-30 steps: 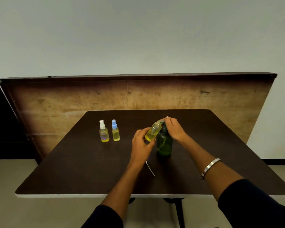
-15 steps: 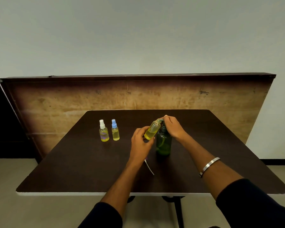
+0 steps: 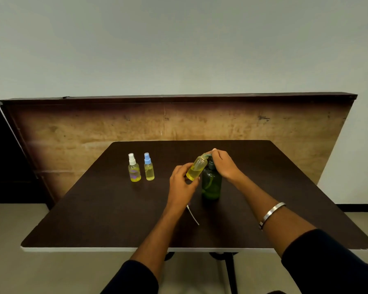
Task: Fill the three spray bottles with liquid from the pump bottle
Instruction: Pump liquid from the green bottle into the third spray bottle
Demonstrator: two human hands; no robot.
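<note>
A dark green pump bottle (image 3: 211, 183) stands upright near the middle of the dark table (image 3: 106, 213). My right hand (image 3: 224, 165) rests over its pump head, fingers curled on it. My left hand (image 3: 182, 183) grips a small uncapped spray bottle (image 3: 197, 168), partly full of yellow liquid and tilted with its mouth under the pump spout. Two capped spray bottles with yellow liquid stand at the left: one with a white cap (image 3: 133, 171), one with a blue cap (image 3: 149, 170). A white dip tube (image 3: 192, 214) of a spray top lies on the table below my left hand.
A wooden board (image 3: 94, 128) stands upright behind the table against the wall. The table's near edge (image 3: 94, 249) is white, with the floor below. A metal bangle (image 3: 271, 214) circles my right wrist.
Both hands and the held spray bottle keep nearly the same pose at the pump. The camera view has shifted slightly.
</note>
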